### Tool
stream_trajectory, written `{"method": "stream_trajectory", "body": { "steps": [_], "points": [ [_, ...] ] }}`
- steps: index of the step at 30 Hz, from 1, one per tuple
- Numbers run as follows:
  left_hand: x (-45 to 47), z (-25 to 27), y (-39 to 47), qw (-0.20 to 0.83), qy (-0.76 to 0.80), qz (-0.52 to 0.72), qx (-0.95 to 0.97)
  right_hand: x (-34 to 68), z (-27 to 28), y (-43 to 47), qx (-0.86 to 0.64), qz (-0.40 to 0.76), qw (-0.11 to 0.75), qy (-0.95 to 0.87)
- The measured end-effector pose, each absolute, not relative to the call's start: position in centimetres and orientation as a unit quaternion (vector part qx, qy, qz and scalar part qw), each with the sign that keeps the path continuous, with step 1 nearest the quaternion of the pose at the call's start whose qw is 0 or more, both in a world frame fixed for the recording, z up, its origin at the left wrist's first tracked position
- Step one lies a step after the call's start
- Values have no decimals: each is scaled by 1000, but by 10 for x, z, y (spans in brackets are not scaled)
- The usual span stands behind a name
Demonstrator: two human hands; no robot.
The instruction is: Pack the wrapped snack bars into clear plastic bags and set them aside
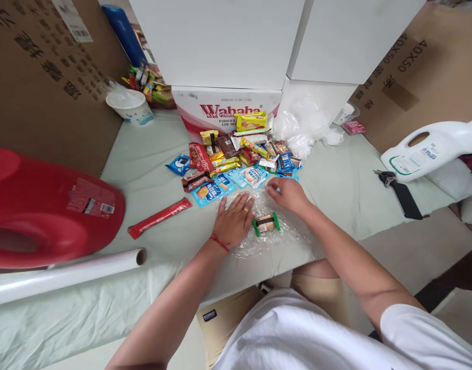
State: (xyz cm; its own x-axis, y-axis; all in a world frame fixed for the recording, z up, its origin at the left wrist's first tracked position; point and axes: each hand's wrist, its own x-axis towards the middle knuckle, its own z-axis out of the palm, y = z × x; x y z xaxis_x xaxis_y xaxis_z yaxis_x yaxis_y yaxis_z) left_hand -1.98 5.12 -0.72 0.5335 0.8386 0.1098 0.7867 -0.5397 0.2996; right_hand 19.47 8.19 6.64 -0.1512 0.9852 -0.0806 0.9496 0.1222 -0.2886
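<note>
One green-ended snack (266,223) on one clear plastic sheet (292,228).
We record our left hand (233,222) as laid flat on the sheet, fingers spread, grasping nothing visible, just left of the snack; our right hand (288,192), fingers bent, at the sheet's far edge beside a pale blue packet (255,176), and whether it pinches anything we cannot tell. Beyond, we count in a heap of wrapped snacks (229,146) before a Wahaha carton (226,100). Left: red stick packet (159,218), white roll (85,272), red jug (54,205). Right: white jug (424,149), with keys (385,176) near it.
</note>
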Motion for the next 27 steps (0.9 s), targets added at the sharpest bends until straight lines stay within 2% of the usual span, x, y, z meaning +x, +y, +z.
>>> {"method": "stream_trajectory", "body": {
  "steps": [3,9,14,18,22,27],
  "points": [
    [-19,-4,51,110,471,112,868,185,70,122,-598,50,0,-800],
    [-20,-2,51,121,473,108,866,172,64,168,-341,-16,-136,-930],
    [-20,-3,50,122,474,120,864,180,68,181,-283,-109,-181,-935],
    [-20,-4,50,121,472,125,864,189,73,188,-282,-119,-178,-935],
    [-20,-3,50,123,472,132,863,189,80,190,-310,-61,-142,-938],
    [-21,-3,50,136,469,143,861,171,80,176,-555,-36,-39,-830]
  ]
}}
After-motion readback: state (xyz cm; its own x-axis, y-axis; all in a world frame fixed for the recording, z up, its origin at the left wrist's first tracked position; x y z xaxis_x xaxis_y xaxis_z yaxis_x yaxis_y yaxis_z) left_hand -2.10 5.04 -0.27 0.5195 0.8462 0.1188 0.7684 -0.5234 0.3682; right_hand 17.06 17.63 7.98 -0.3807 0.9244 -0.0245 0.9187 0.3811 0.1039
